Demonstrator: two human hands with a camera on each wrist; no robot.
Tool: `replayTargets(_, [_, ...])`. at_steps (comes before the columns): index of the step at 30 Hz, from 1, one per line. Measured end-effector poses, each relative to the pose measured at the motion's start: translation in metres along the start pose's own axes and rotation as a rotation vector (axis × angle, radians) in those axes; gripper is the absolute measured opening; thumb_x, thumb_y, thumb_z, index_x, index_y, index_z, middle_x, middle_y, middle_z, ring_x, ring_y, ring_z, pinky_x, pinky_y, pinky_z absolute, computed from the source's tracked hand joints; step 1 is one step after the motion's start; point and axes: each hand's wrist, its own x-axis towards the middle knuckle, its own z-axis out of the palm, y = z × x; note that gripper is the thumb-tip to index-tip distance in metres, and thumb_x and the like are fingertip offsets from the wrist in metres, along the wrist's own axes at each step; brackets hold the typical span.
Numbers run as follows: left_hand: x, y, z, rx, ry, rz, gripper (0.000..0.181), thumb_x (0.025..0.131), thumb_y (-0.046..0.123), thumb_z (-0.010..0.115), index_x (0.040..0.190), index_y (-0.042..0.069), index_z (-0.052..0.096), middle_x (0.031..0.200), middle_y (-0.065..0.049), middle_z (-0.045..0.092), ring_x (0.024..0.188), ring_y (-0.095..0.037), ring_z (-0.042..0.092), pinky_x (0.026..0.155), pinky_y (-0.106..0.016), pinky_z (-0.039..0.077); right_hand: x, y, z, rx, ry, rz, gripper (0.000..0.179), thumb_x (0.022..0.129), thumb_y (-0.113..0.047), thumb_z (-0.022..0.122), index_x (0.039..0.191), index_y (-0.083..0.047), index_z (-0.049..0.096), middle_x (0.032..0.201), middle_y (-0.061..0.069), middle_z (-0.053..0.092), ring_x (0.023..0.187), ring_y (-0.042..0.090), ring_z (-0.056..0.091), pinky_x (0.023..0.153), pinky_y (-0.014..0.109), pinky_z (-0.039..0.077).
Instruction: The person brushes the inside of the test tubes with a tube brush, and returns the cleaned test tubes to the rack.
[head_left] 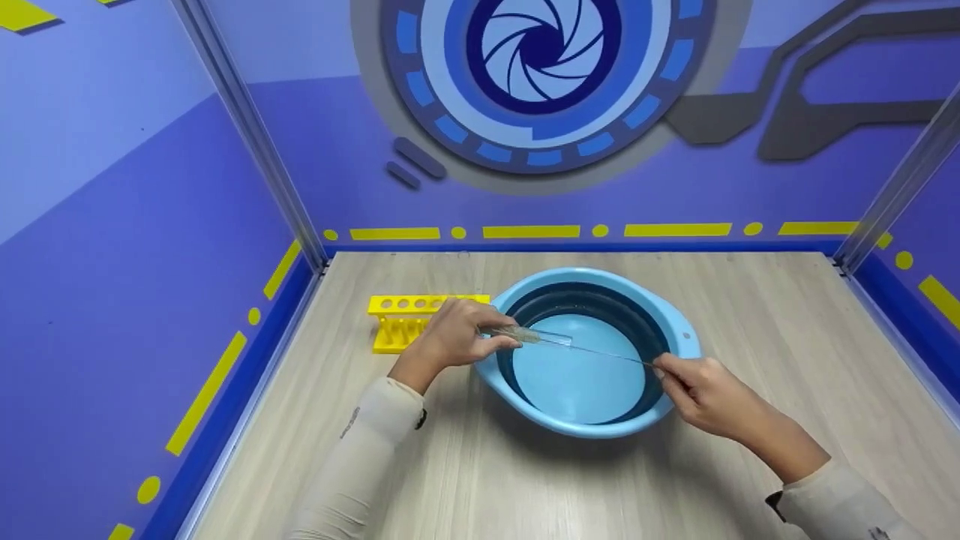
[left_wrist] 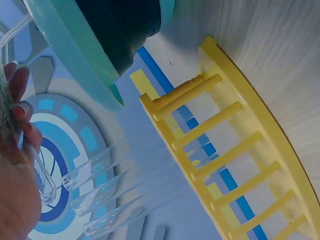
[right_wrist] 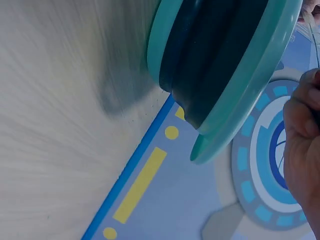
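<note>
Above the light-blue basin (head_left: 589, 427), my left hand (head_left: 457, 334) grips a clear glass test tube (head_left: 556, 339). The tube lies nearly level, its mouth toward the right, and its rounded end (left_wrist: 46, 192) shows below the palm in the left wrist view. Inside it sit the pale bristles of a test tube brush (head_left: 525, 334). The brush's thin wire handle (head_left: 611, 355) runs out of the mouth to my right hand (head_left: 705, 390), which pinches its end between thumb and fingers near the basin's right rim.
A yellow test tube rack (head_left: 386, 304) stands left of the basin, partly behind my left hand. Several clear test tubes (left_wrist: 102, 200) stand in it in the left wrist view. Patterned blue panels (head_left: 525, 210) close off the table's back and sides.
</note>
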Motion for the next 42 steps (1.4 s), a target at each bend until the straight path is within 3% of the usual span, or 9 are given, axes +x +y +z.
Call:
replayTargets(4, [-0.002, 0.001, -0.005, -0.032, -0.035, -0.053, 0.037, 0.096, 0.048, 0.079, 0.118, 0.019, 0.084, 0.094, 0.002, 0.084, 0.067, -0.007, 0.058, 0.062, -0.017, 0.045, 0.001, 0.001, -0.003, -0.169, 0.035, -0.098, 0.027, 0.087, 0.013, 0.072, 0.103, -0.007, 0.068, 0.071, -0.006, 0.064, 0.063, -0.008, 0.052, 0.056, 0.009, 0.051])
replayTargets(7, [-0.003, 0.001, -0.007, -0.058, -0.055, -0.076, 0.038, 0.097, 0.051, 0.077, 0.113, 0.019, 0.086, 0.087, 0.003, 0.080, 0.067, -0.007, 0.057, 0.062, -0.017, 0.046, 0.001, 0.003, -0.004, -0.265, 0.067, -0.187, 0.008, 0.100, 0.001, 0.062, 0.102, -0.005, 0.066, 0.067, -0.004, 0.059, 0.058, -0.003, 0.051, 0.054, 0.011, 0.050])
replayTargets(12, [-0.005, -0.001, -0.007, -0.099, -0.081, -0.094, 0.038, 0.097, 0.055, 0.074, 0.108, 0.020, 0.086, 0.073, 0.005, 0.069, 0.062, -0.006, 0.050, 0.057, -0.019, 0.037, 0.001, 0.008, -0.004, -0.377, 0.116, -0.282, 0.033, 0.114, -0.017, 0.039, 0.098, -0.005, 0.066, 0.065, -0.002, 0.052, 0.053, 0.002, 0.047, 0.051, 0.015, 0.050])
replayTargets(16, [-0.006, -0.003, -0.003, -0.098, -0.069, -0.094, 0.039, 0.097, 0.055, 0.074, 0.112, 0.021, 0.086, 0.081, 0.007, 0.076, 0.066, -0.006, 0.054, 0.059, -0.019, 0.041, -0.001, 0.011, -0.003, -0.422, 0.137, -0.298, 0.038, 0.115, -0.020, 0.035, 0.096, -0.006, 0.065, 0.065, -0.002, 0.051, 0.050, 0.002, 0.046, 0.049, 0.015, 0.050])
replayTargets(20, [-0.010, -0.005, 0.001, -0.058, -0.039, -0.073, 0.042, 0.098, 0.058, 0.070, 0.118, 0.024, 0.084, 0.095, 0.007, 0.083, 0.072, -0.006, 0.058, 0.066, -0.019, 0.048, -0.004, 0.013, -0.001, -0.393, 0.127, -0.290, 0.039, 0.115, -0.021, 0.034, 0.094, -0.007, 0.064, 0.062, -0.005, 0.050, 0.049, 0.000, 0.044, 0.048, 0.011, 0.045])
replayTargets(23, [-0.013, -0.007, 0.002, -0.020, 0.010, -0.059, 0.040, 0.098, 0.057, 0.070, 0.121, 0.027, 0.083, 0.095, 0.006, 0.082, 0.071, -0.007, 0.058, 0.064, -0.018, 0.048, -0.006, 0.014, -0.001, -0.343, 0.123, -0.263, 0.028, 0.111, -0.014, 0.042, 0.095, -0.006, 0.064, 0.061, -0.006, 0.049, 0.051, -0.002, 0.044, 0.049, 0.010, 0.044])
replayTargets(26, [-0.015, -0.009, 0.002, 0.012, 0.064, -0.035, 0.035, 0.097, 0.051, 0.074, 0.123, 0.028, 0.082, 0.090, 0.004, 0.079, 0.066, -0.008, 0.054, 0.059, -0.018, 0.044, -0.008, 0.016, -0.001, -0.282, 0.135, -0.225, 0.010, 0.097, 0.001, 0.058, 0.097, -0.006, 0.065, 0.062, -0.008, 0.049, 0.053, -0.004, 0.043, 0.049, 0.009, 0.043])
replayTargets(30, [-0.017, -0.012, 0.003, 0.043, 0.098, 0.005, 0.031, 0.097, 0.042, 0.078, 0.124, 0.027, 0.082, 0.089, 0.001, 0.074, 0.067, -0.010, 0.054, 0.060, -0.018, 0.043, -0.011, 0.015, -0.002, -0.204, 0.146, -0.170, 0.027, 0.078, 0.015, 0.069, 0.095, -0.007, 0.066, 0.062, -0.011, 0.047, 0.056, -0.009, 0.040, 0.048, 0.007, 0.037])
replayTargets(42, [-0.019, -0.018, 0.002, 0.141, 0.222, 0.075, 0.031, 0.097, 0.029, 0.079, 0.128, 0.026, 0.080, 0.101, -0.001, 0.072, 0.088, -0.019, 0.060, 0.077, -0.029, 0.053, -0.008, 0.011, -0.007, -0.039, 0.130, -0.056, 0.029, 0.085, 0.019, 0.063, 0.091, -0.010, 0.068, 0.064, -0.015, 0.044, 0.057, -0.014, 0.034, 0.048, 0.006, 0.031])
